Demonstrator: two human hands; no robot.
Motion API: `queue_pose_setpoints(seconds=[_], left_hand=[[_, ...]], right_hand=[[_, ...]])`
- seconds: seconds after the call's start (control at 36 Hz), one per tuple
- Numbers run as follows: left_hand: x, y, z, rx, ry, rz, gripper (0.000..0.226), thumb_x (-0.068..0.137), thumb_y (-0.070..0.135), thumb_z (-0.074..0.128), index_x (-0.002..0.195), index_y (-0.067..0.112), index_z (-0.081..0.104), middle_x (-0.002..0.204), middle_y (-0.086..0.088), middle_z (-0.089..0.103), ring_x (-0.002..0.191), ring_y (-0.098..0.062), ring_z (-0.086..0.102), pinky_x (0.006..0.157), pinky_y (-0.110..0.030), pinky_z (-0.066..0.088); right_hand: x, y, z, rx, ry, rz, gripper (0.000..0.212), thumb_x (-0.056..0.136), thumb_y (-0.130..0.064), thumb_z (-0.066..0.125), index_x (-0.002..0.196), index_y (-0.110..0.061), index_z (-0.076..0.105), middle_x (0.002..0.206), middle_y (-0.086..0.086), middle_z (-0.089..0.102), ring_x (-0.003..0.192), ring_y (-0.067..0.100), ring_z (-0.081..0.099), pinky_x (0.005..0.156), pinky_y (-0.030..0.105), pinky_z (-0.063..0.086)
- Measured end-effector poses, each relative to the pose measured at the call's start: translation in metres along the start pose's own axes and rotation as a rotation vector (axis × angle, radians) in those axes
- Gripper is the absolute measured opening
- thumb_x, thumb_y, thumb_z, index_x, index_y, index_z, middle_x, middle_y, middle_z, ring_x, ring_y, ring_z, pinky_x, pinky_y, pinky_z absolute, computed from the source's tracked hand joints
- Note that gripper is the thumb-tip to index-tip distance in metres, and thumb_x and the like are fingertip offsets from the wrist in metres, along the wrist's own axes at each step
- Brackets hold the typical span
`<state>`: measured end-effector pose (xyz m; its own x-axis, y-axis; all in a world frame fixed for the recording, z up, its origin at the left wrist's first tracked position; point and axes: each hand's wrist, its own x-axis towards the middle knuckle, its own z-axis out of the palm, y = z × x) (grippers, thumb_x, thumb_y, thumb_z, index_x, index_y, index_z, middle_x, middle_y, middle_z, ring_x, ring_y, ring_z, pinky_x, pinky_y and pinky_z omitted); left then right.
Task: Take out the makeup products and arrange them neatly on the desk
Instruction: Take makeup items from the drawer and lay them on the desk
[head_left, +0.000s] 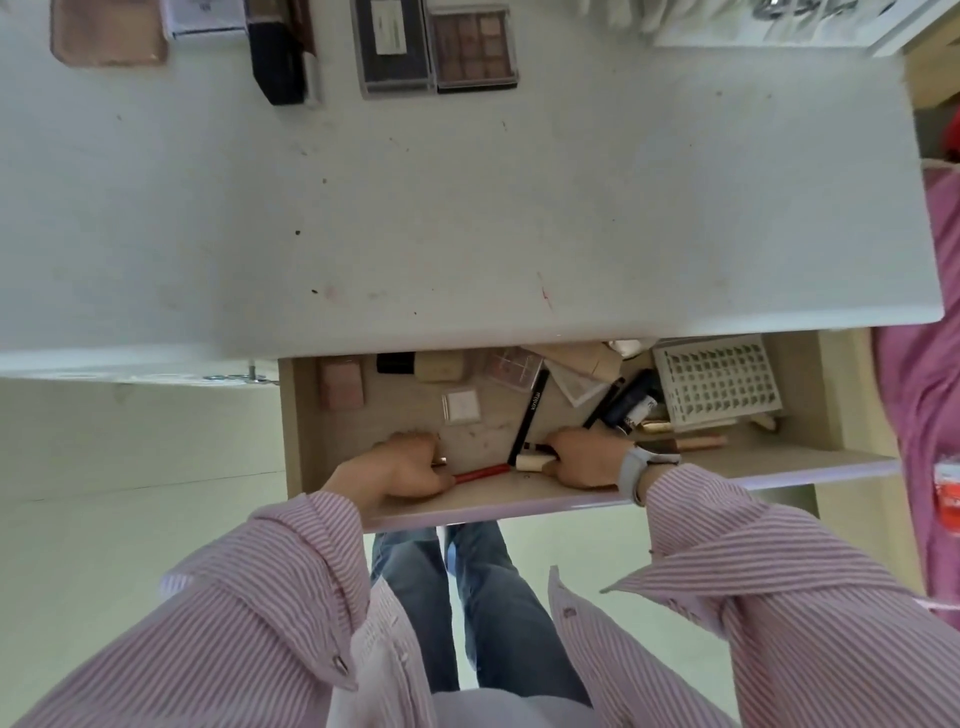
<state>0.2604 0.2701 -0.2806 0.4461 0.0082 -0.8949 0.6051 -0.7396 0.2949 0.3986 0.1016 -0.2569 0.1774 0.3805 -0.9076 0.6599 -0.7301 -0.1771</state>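
Reaching into the open drawer (298, 415), the left hand (400, 470) curls its fingers round the end of a red pencil (480, 473) while the right hand (584, 460) grips a cream tube (534, 462) near the front edge. Several palettes (470, 49) and a black case (275, 57) already sit in a row at the back of the desk (467, 208), but, by my reckoning, most of the work remains: compacts, a black liner (530, 415) and a white tray (717, 382) lie in the drawer
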Motion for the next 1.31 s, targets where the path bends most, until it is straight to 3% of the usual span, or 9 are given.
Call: queue_pose_setpoints(seconds=[0.11,0.19,0.28,0.5,0.61,0.83,0.94,1.06,1.31], left_hand=[[-0.003,-0.004,0.003,-0.013,-0.053,0.019,0.040,0.089,0.053,0.045,0.114,0.023,0.049,0.119,-0.001,0.055,0.102,-0.020,0.051,0.085,-0.032,0.039],[-0.002,-0.006,0.001,0.063,-0.056,0.031,0.036,0.090,0.058,0.040,0.102,0.026,0.052,0.108,0.003,0.057,0.094,-0.016,0.049,0.083,-0.032,0.032],[-0.003,-0.004,0.001,0.056,-0.024,0.070,0.027,0.091,0.052,0.042,0.087,0.026,0.047,0.093,0.004,0.053,0.086,-0.016,0.047,0.078,-0.031,0.033],[-0.009,-0.005,0.003,-0.139,0.075,0.119,0.035,0.084,0.033,0.055,0.059,0.019,0.035,0.063,0.001,0.042,0.059,-0.014,0.038,0.056,-0.030,0.028],[-0.023,-0.003,-0.005,-0.273,0.140,0.155,0.028,0.084,0.027,0.057,0.064,0.016,0.040,0.060,0.000,0.042,0.055,-0.012,0.035,0.054,-0.029,0.028],[-0.075,0.024,-0.057,-0.599,0.255,0.266,0.011,0.083,0.018,0.063,0.078,0.009,0.059,0.060,0.004,0.050,0.057,-0.012,0.054,0.061,-0.034,0.054],[-0.098,0.046,-0.095,-0.766,0.390,0.378,0.007,0.088,0.015,0.061,0.083,0.012,0.064,0.056,0.008,0.061,0.051,-0.004,0.057,0.051,-0.016,0.047],[-0.097,0.073,-0.128,-1.007,0.514,0.369,0.014,0.091,0.019,0.057,0.089,0.007,0.062,0.064,-0.001,0.065,0.052,-0.013,0.056,0.048,-0.023,0.047],[-0.043,0.117,-0.194,-0.984,0.525,0.276,0.021,0.092,0.029,0.054,0.095,0.008,0.060,0.067,-0.004,0.065,0.051,-0.013,0.056,0.057,-0.028,0.051]], right_hand=[[-0.010,0.005,-0.003,0.119,0.003,-0.015,0.035,0.095,-0.025,0.046,0.123,-0.006,0.042,0.121,0.014,0.055,0.106,0.027,0.054,0.074,0.025,0.036],[-0.013,0.010,-0.004,0.153,0.014,0.003,0.037,0.094,-0.026,0.048,0.124,-0.008,0.037,0.114,0.016,0.059,0.099,0.029,0.057,0.078,0.029,0.045],[-0.014,0.013,-0.003,0.199,0.027,0.006,0.037,0.094,-0.024,0.048,0.124,-0.007,0.037,0.111,0.018,0.060,0.096,0.031,0.058,0.083,0.036,0.048],[-0.024,0.010,-0.009,0.314,0.075,-0.060,0.035,0.096,-0.023,0.043,0.129,-0.011,0.036,0.110,0.014,0.058,0.088,0.024,0.056,0.075,0.033,0.045],[-0.030,0.007,-0.025,0.404,0.093,-0.143,0.029,0.097,-0.023,0.043,0.124,-0.013,0.041,0.092,0.003,0.054,0.072,0.014,0.050,0.059,0.023,0.037],[-0.068,-0.001,-0.078,0.706,0.213,-0.375,0.005,0.096,-0.015,0.047,0.094,-0.020,0.049,0.070,-0.012,0.056,0.057,-0.005,0.051,0.060,0.014,0.040],[-0.080,-0.001,-0.103,1.015,0.417,-0.347,0.008,0.094,-0.015,0.050,0.100,-0.010,0.052,0.079,-0.003,0.064,0.065,0.008,0.056,0.060,0.018,0.046],[-0.074,-0.007,-0.132,1.340,0.540,-0.346,0.001,0.094,-0.010,0.048,0.095,-0.010,0.047,0.086,0.007,0.069,0.056,0.016,0.050,0.049,0.024,0.036],[-0.037,-0.023,-0.206,1.366,0.686,-0.259,0.013,0.088,-0.010,0.056,0.099,-0.008,0.050,0.083,0.007,0.064,0.057,0.014,0.045,0.048,0.020,0.036]])
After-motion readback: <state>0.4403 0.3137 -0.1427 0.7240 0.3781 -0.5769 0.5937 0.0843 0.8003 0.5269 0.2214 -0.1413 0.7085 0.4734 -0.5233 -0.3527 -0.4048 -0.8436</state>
